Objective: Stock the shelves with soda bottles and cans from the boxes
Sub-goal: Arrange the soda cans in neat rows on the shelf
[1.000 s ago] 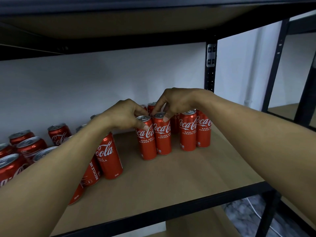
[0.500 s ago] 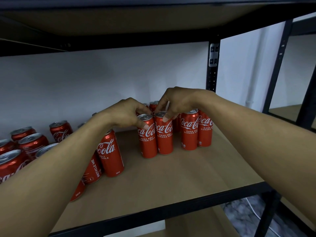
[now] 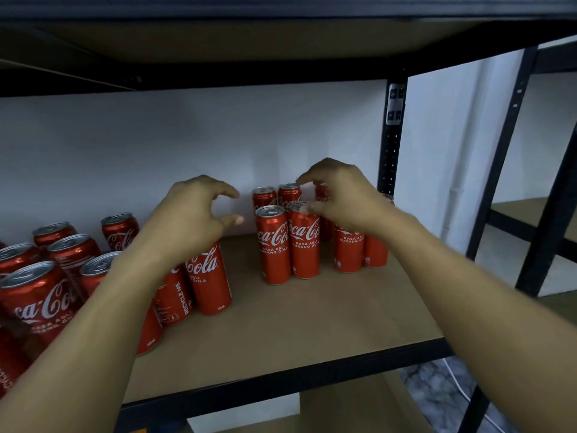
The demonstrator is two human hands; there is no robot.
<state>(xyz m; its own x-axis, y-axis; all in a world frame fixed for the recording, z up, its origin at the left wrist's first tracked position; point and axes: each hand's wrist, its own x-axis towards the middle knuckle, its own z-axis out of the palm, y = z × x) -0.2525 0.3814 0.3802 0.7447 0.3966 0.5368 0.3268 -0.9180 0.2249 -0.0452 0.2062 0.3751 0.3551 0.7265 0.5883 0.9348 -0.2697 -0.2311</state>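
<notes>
Slim red Coca-Cola cans stand upright on the brown shelf board (image 3: pixel 296 317). Two front cans stand side by side: the left one (image 3: pixel 274 245) and the right one (image 3: pixel 304 245). My left hand (image 3: pixel 193 220) hovers just left of the left can with loosely curled fingers, apart from it and holding nothing. My right hand (image 3: pixel 343 198) hangs over the right can, one fingertip at its rim, gripping nothing. Behind the pair stand more cans (image 3: pixel 263 196), and my right wrist partly hides two others (image 3: pixel 348 251).
A large group of red cans (image 3: pixel 37 304) fills the shelf's left side, and my left forearm crosses over a slim can (image 3: pixel 207 276). A black upright post (image 3: pixel 392 135) stands at the back right. The upper shelf hangs close overhead, and bare board lies in front of the cans.
Both hands have let go of the two front cans. My left hand has drawn back to the left, and my right hand has lifted slightly off the can top.
</notes>
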